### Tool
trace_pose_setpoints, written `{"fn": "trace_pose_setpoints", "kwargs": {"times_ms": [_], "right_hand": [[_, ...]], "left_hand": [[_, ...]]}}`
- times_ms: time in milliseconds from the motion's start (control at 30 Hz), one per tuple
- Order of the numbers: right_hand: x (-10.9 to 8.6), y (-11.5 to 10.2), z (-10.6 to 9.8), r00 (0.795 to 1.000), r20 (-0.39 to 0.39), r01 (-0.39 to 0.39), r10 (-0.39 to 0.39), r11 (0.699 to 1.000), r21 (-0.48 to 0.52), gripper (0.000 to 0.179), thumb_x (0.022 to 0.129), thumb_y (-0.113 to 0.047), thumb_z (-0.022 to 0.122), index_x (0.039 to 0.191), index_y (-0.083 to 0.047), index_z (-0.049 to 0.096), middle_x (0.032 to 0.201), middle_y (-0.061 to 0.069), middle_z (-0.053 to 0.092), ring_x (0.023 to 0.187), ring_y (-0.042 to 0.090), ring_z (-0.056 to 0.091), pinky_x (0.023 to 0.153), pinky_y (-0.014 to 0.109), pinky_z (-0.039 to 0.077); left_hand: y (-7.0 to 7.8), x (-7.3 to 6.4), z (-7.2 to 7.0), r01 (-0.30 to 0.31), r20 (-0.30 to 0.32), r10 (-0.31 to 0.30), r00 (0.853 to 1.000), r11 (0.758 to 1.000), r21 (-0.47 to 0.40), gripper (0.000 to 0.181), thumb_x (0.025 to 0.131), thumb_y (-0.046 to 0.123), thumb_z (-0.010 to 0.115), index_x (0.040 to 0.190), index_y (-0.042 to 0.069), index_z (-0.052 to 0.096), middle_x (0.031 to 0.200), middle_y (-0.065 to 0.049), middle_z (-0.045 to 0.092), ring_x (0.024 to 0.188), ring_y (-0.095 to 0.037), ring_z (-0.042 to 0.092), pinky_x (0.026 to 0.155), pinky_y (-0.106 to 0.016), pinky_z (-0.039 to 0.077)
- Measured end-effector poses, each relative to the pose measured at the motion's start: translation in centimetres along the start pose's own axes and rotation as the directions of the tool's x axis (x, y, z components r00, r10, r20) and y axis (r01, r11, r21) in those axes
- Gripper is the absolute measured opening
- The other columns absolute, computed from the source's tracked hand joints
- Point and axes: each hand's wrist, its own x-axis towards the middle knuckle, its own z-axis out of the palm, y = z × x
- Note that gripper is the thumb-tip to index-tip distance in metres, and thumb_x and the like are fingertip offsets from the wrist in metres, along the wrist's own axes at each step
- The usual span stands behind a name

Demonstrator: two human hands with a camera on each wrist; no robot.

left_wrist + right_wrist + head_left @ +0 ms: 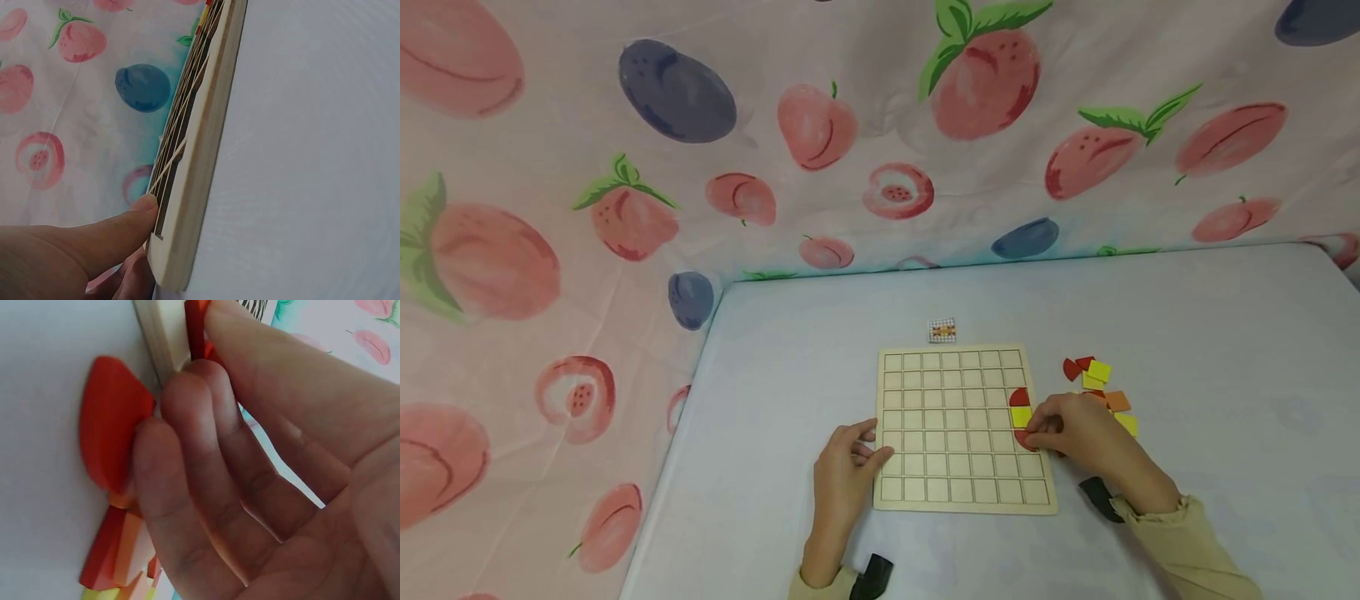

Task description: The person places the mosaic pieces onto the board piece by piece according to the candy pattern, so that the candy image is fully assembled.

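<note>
A pale wooden board [955, 454] with a grooved square grid lies on the white table. My left hand [842, 475] grips its left edge, the thumb [140, 209] on the grid face and the other fingers at the side. At the right edge, my right hand [1086, 429] pinches a red quarter-circle tile [1022, 438] over the rightmost column. Directly above that tile sit a yellow square tile [1020, 417] and another red quarter-circle tile [1019, 397]. In the right wrist view the pinched tile is partly hidden by the thumb; a loose red tile [112, 428] lies beside the fingers.
Right of the board, loose red, yellow [1100, 371] and orange [1117, 401] tiles lie in a scattered pile, partly behind the right hand. A small printed card [942, 331] with a grid pattern lies beyond the board. Fruit-printed cloth [865, 200] hangs behind and left of the table.
</note>
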Motion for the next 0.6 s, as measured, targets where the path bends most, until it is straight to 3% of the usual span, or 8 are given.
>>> {"fn": "trace_pose_setpoints", "kwargs": {"times_ms": [200,600], "right_hand": [[0.12,-0.39,-0.17,0.999,0.019,-0.025,0.026,1.0,-0.016,0.012,0.078,-0.018,0.084,0.079,-0.013,0.073,0.068,-0.007,0.062,0.064,0.011,0.051,0.052,0.022,0.042],[-0.2,-0.99,-0.11,1.0,-0.004,0.004,-0.004,0.997,-0.082,0.018,0.075,-0.018,0.087,0.081,-0.014,0.07,0.071,-0.008,0.059,0.067,0.009,0.052,0.058,0.022,0.044]], "left_hand": [[-0.01,-0.02,-0.04,0.0,0.003,0.0,1.0,1.0,-0.005,0.042,0.078,0.014,0.085,0.117,0.007,0.071,0.095,0.001,0.065,0.076,-0.009,0.061,0.065,-0.017,0.054],[0.01,0.05,-0.1,-0.008,0.0,0.008,1.0,1.0,-0.003,0.043,0.078,0.014,0.085,0.118,0.008,0.071,0.095,0.002,0.065,0.076,-0.009,0.062,0.065,-0.018,0.054]]}}
